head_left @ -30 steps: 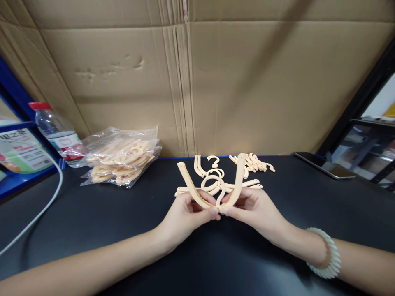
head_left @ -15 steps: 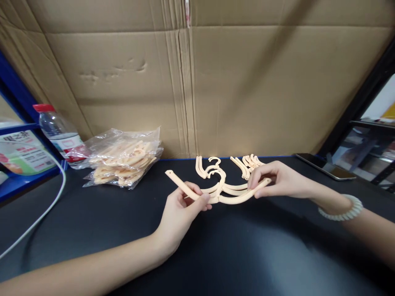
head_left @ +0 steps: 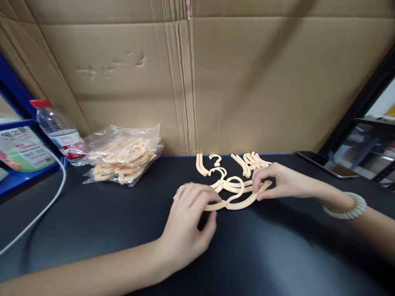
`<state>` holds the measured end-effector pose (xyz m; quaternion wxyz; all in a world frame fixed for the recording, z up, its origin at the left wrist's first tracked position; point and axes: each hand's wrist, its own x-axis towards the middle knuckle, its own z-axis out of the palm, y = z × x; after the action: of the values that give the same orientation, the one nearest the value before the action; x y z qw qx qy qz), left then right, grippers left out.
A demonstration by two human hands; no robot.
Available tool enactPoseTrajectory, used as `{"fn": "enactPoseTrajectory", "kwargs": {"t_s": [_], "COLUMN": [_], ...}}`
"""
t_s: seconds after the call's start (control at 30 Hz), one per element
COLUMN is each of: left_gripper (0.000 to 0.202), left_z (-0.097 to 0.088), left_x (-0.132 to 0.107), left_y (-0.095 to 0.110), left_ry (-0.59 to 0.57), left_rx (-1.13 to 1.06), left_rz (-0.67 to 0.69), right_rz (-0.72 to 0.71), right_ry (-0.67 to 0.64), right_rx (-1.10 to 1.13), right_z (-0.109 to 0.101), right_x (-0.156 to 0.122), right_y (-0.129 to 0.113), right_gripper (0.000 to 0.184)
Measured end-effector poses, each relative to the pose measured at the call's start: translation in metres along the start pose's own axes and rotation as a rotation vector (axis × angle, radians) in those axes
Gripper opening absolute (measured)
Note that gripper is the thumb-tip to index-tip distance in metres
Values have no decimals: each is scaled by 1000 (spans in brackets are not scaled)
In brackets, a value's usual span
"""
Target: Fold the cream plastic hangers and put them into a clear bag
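Note:
A beige plastic clothes hanger (head_left: 242,204) with a curved hook lies low over the black table. My right hand (head_left: 267,183) pinches the end of its right arm. Over its left arm is my left hand (head_left: 193,220), palm down, thumb apart from the fingers; these cover most of that arm, and whether they touch it is hard to tell. Just behind lies another beige hanger (head_left: 237,189), its hook pointing away. Farther back are a loose hook (head_left: 215,159), a pair of curved arm pieces (head_left: 201,165) and more arm pieces (head_left: 242,165) to the right.
Clear plastic bags of beige hanger parts (head_left: 123,158) are piled at the back left, next to a red-capped bottle (head_left: 63,133). A white cable (head_left: 51,205) runs down the left side. A phone-like flat device (head_left: 327,165) lies back right. Cardboard (head_left: 247,82) walls off the back.
The hanger has been lowered, its hook now tipped to the right. My left hand has loosened its pinch and turned palm down over the left arm. My right hand keeps its grip.

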<state>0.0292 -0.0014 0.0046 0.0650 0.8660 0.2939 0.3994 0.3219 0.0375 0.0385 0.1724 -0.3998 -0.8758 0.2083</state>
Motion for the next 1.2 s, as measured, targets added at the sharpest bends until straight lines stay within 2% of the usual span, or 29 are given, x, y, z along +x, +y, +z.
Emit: {"fn": "enactPoseTrajectory", "kwargs": {"t_s": [0.07, 0.17, 0.3, 0.5, 0.67, 0.93, 1.2], "left_gripper": [24, 21, 25, 33, 40, 44, 53], "left_z": [1, 4, 7, 7, 8, 6, 6], "left_x": [-1, -4, -5, -5, -5, -1, 1], "left_y": [3, 3, 3, 3, 2, 5, 3], "left_ry": [-194, -303, -297, -314, -364, -453, -522], "left_rx": [9, 51, 111, 187, 244, 292, 358], "left_rz": [61, 84, 89, 81, 54, 20, -8], "right_rz": [-47, -100, -66, -25, -63, -70, -14], "right_ry": [18, 48, 57, 8, -8, 40, 49], "right_rx": [-15, -23, -43, -124, -176, -325, -443], "right_z": [1, 1, -1, 2, 7, 10, 8], "right_x": [1, 2, 1, 1, 4, 3, 3], "right_y": [1, 1, -2, -2, 0, 2, -3], "right_gripper": [18, 17, 15, 21, 24, 30, 25]}}
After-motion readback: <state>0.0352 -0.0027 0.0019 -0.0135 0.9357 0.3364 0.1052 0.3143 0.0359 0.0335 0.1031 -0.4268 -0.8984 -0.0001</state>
